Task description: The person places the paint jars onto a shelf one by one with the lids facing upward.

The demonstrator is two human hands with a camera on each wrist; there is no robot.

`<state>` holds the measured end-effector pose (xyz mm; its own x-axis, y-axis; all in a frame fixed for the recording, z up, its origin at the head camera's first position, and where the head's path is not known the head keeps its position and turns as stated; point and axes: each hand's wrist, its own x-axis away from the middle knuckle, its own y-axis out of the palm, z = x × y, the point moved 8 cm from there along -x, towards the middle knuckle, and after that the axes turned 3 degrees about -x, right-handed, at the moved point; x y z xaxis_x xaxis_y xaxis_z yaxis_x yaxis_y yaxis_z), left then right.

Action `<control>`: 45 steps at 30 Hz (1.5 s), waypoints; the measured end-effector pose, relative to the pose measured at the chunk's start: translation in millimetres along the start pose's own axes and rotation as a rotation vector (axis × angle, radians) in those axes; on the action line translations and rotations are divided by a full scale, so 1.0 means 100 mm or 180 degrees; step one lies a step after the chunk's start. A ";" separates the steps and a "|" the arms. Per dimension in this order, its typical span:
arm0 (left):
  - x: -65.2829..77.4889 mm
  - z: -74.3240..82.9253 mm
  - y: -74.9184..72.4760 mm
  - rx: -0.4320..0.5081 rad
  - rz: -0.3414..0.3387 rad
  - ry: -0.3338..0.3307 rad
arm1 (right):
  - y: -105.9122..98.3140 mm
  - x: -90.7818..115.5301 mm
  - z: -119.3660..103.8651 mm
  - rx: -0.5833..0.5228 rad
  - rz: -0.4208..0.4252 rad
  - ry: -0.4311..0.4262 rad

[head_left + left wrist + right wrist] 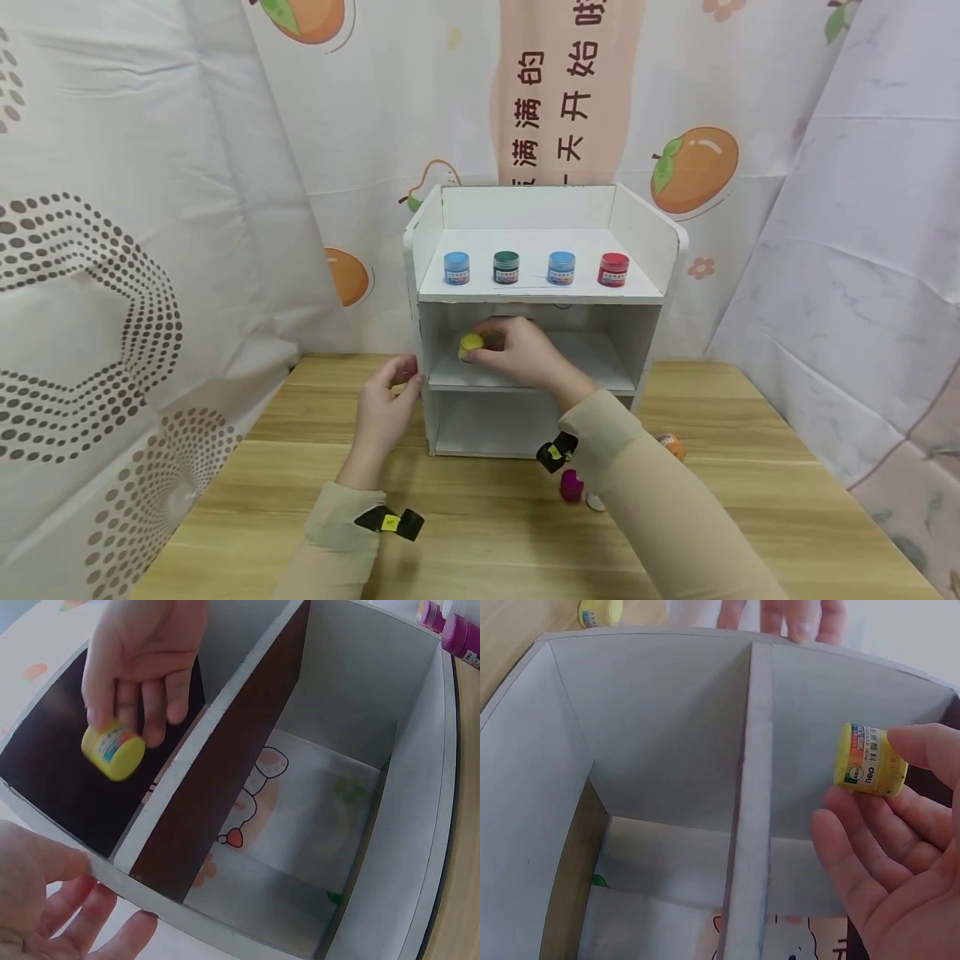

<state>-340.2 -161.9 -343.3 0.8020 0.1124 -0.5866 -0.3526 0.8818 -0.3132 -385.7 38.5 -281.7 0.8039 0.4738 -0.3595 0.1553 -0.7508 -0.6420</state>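
Observation:
My right hand pinches a small yellow paint jar between thumb and fingers. It holds the jar tilted on its side, inside the middle compartment of a white shelf unit, toward the left wall. My left hand is at the unit's left side panel, its fingertips right at the front edge with fingers loosely bent. Along the top board stand a light blue jar, a dark green jar, another blue jar and a red jar.
On the wooden table, a magenta jar and a white-topped one lie by my right forearm. An orange jar is right of the unit. Another yellow jar shows beyond the left panel. A patterned curtain hangs behind.

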 end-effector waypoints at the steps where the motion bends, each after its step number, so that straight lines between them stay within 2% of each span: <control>1: 0.00 0.00 0.00 -0.0014 0.0008 0.0003 | 0.03 -0.02 -0.01 0.0002 -0.0024 0.0010; 10: 0.00 0.00 0.00 -0.0004 -0.0005 -0.0018 | 0.27 -0.15 -0.04 0.0112 -0.0207 -0.0027; 15: 0.00 0.00 0.00 0.0012 -0.0010 -0.0008 | 0.34 -0.17 -0.02 0.0174 -0.0275 0.0064; 22: 0.00 -0.01 0.01 -0.0002 -0.0012 -0.0030 | 0.40 -0.20 0.01 0.0285 -0.0339 0.0106; 32: 0.00 -0.01 0.01 -0.0030 -0.0011 -0.0028 | 0.44 -0.21 0.03 0.0243 -0.0376 0.0197; 45: -0.01 -0.01 0.01 -0.0029 -0.0002 -0.0056 | 0.39 -0.18 0.01 0.0232 -0.0356 0.0129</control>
<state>-341.5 -162.1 -344.1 0.8107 0.1199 -0.5730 -0.3563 0.8777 -0.3204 -394.8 1.1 -301.0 0.8067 0.5325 -0.2563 0.2043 -0.6583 -0.7245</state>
